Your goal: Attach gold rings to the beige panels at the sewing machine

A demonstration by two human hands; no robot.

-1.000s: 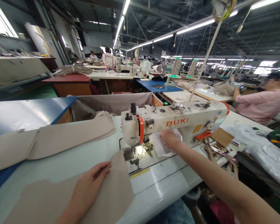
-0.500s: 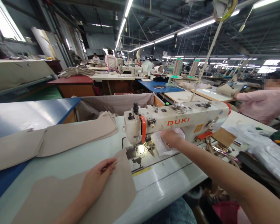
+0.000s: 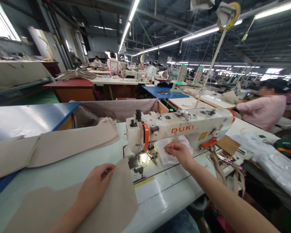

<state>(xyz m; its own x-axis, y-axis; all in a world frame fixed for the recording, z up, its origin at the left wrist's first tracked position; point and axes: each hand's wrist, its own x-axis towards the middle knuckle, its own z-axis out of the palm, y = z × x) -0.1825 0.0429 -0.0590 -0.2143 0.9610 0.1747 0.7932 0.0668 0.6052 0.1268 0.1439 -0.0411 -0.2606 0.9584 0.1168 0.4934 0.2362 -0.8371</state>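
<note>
A white DUKI sewing machine [image 3: 181, 127] stands on the pale table [image 3: 70, 170]. My left hand [image 3: 95, 186] lies on a beige fabric piece [image 3: 116, 197] in front of the needle, its fingers curled around a small thin object I cannot name. My right hand [image 3: 178, 152] is under the machine's arm, its fingers pinched on something small above a white plastic bag [image 3: 168, 155].
A stack of beige fabric pieces [image 3: 70, 140] lies at the left of the table. Brown straps and scissors [image 3: 223, 158] lie right of the machine, beside white bags [image 3: 264, 149]. A person in pink [image 3: 265, 111] works at the right. Other workers sit far back.
My right hand has drawn back toward me from under the machine's arm, now pinched over the white bag. My left hand stays on the beige piece.
</note>
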